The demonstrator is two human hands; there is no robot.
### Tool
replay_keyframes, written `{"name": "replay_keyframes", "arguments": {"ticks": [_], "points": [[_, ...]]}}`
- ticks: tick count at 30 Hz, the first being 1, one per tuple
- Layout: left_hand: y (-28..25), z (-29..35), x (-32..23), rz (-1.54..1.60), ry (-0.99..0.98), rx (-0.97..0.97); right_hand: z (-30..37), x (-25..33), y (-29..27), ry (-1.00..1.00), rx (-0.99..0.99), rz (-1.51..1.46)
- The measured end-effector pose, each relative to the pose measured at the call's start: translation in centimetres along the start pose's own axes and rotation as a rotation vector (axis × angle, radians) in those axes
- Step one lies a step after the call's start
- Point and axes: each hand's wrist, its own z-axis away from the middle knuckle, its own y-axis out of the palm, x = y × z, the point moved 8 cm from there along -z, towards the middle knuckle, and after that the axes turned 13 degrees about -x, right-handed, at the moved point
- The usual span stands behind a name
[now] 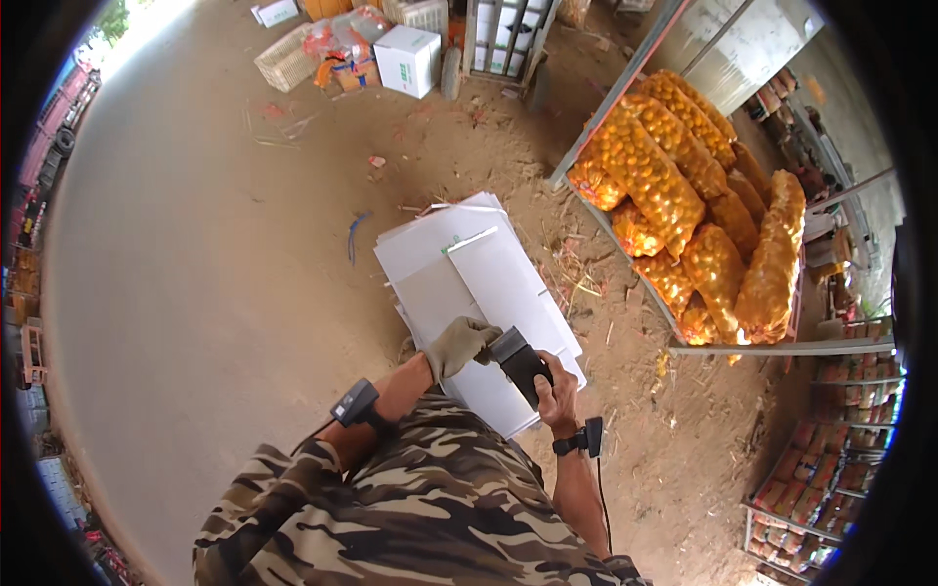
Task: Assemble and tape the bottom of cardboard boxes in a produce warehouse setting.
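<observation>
Dark rectangular object (526,369), duller panel at its upper end, blacker body below; exact kind not readable at this size. Position: held up in the hands, seen over the right-hand part of the near half of the white cardboard stack (420,269), short of the stack's right corner. Height above the sheets cannot be judged from one view.

Right grip (558,396), bare: pinching the body at its lower right end, thumb on the near side, fingers round the far edge. Left grip (459,347), gloved: fingers curled at the object's upper left edge, apparently in contact; whether they pinch it or merely rest against it, cannot tell.

Handling notes (judgement). Step appears to be two-handed handling of the object. Best to let the right grip bear the weight, since bare fingertips should feel slip sooner than the glove. Left grip should work lightly at the edge; thick fabric may drag or tilt the piece. Brace both forearms near the body, and hold the cord at the right wrist unit (593,437) clear. Staying over the stack seems prudent: a drop would meet cardboard rather than the littered dirt ground (645,430) beyond its right edge.
</observation>
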Motion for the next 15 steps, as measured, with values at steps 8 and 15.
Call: {"name": "replay_keyframes", "arguments": {"ticks": [8,15], "points": [[-12.1,-4.4,-14.7,-0.859,0.755,-0.767,-2.2,0.8,2.4,0.092,-0.004,0.049],[-15.7,-13.0,-11.6,-0.918,0.411,-0.608,-5.3,0.4,5.6,0.116,-0.013,0.259]]}}
